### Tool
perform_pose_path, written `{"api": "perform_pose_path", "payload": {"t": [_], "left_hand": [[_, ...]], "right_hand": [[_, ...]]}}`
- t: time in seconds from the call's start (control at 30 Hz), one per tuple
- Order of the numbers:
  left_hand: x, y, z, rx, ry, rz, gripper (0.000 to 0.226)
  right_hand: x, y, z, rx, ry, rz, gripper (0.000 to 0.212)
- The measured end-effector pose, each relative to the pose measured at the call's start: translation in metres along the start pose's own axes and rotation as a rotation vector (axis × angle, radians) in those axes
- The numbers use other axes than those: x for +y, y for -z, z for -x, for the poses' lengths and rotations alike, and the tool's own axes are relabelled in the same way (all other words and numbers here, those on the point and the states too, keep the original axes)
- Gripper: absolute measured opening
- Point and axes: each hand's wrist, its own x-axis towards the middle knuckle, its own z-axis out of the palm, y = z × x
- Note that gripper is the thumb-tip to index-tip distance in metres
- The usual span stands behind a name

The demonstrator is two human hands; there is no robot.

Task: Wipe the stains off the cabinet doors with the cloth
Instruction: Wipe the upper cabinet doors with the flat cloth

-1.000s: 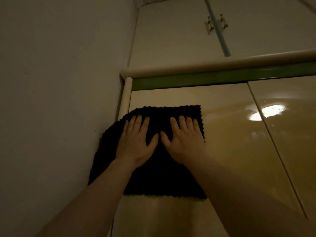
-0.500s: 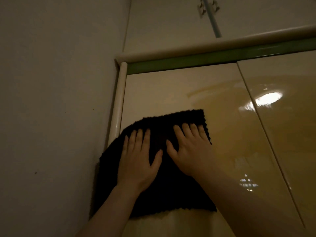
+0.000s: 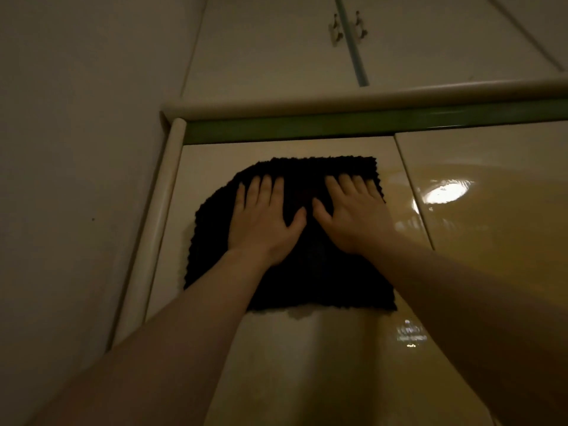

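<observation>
Left hand [image 3: 264, 222] flat on the cloth [image 3: 295, 241], palm down, fingers [image 3: 260, 192] held close side by side and pointing up the door, thumb splayed out toward the other hand. Nothing pinched or gripped, only pressed. Bare forearm running down to the lower left corner.

Further left: plain wall [image 3: 76, 149], dim, with a small dark speck near the middle. Next to it a rounded cream post [image 3: 159, 216] along the left edge of the cabinet, meeting a rounded cream rail [image 3: 368, 98] across the top, with a green strip [image 3: 338, 126] just beneath the rail.

Black, nubbly cloth spread against the upper part of the left cabinet door [image 3: 276, 358], close under the green strip, left top corner rounded off, bottom edge uneven. Glossy cream door surface bare below it.

Right hand [image 3: 353, 216] flat on the cloth too, just beside the left, thumbs near each other but apart. Fingers together, tips near the cloth's top right corner, little finger close to its right edge. Again pressing, not grasping. Forearm leaving toward the lower right.

Right cabinet door [image 3: 498, 241] beyond a thin vertical seam, shiny, yellowish, with a bright lamp reflection [image 3: 445, 193] near its upper left. Smaller glints on the left door, low, near the seam.

Above the rail: upper cupboard doors [image 3: 270, 50], pale, with two small handles [image 3: 347, 27] either side of a pale blue-green strip.
</observation>
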Motion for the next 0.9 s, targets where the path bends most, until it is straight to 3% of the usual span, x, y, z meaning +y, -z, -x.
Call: {"api": "perform_pose_path", "payload": {"t": [0.23, 0.5, 0.9], "left_hand": [[0.026, -0.004, 0.037, 0.035, -0.041, 0.043, 0.077], [0.078, -0.007, 0.122, -0.088, -0.093, 0.083, 0.081], [0.127, -0.009, -0.032, 0.009, 0.024, -0.014, 0.081]], "right_hand": [[0.014, 0.000, 0.040, 0.026, -0.022, -0.031, 0.069], [0.039, 0.007, 0.151, -0.039, -0.076, -0.053, 0.060], [0.122, 0.017, 0.005, 0.046, 0.024, -0.011, 0.066]]}}
